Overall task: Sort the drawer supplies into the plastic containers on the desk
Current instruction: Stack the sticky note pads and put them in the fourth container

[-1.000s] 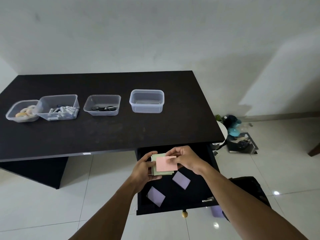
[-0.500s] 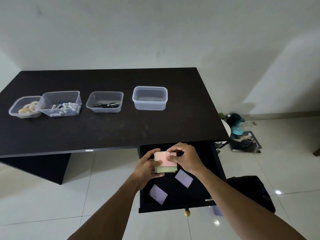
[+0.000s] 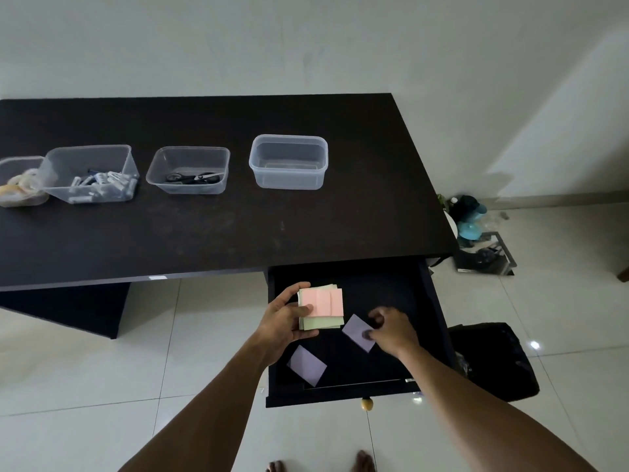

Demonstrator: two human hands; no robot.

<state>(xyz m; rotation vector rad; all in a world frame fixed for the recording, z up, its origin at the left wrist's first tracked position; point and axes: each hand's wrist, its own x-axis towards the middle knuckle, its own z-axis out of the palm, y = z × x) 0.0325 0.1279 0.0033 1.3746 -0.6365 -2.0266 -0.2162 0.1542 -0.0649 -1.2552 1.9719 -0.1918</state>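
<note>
My left hand (image 3: 284, 320) holds a stack of sticky notes (image 3: 323, 306), pink on top of green, above the open black drawer (image 3: 381, 291). My right hand (image 3: 391, 330) reaches down into the drawer and pinches the edge of a purple sticky note (image 3: 355, 330). A second purple note (image 3: 306, 366) lies flat nearer the drawer's front. On the dark desk (image 3: 218, 226) stand several clear plastic containers: an empty one (image 3: 288, 161) at the right, one with scissors (image 3: 189, 170), one with small white items (image 3: 90, 173), and one with tape rolls (image 3: 18, 182) at the far left.
The drawer has a round wooden knob (image 3: 367, 404) at its front. A black bag (image 3: 493, 359) sits on the tiled floor to the right of the drawer. Teal and dark clutter (image 3: 476, 229) lies by the wall beyond the desk's right edge.
My right hand has let go of the pink note on the stack and dropped down right to the purple note in the drawer. The left hand still holds the stack.
</note>
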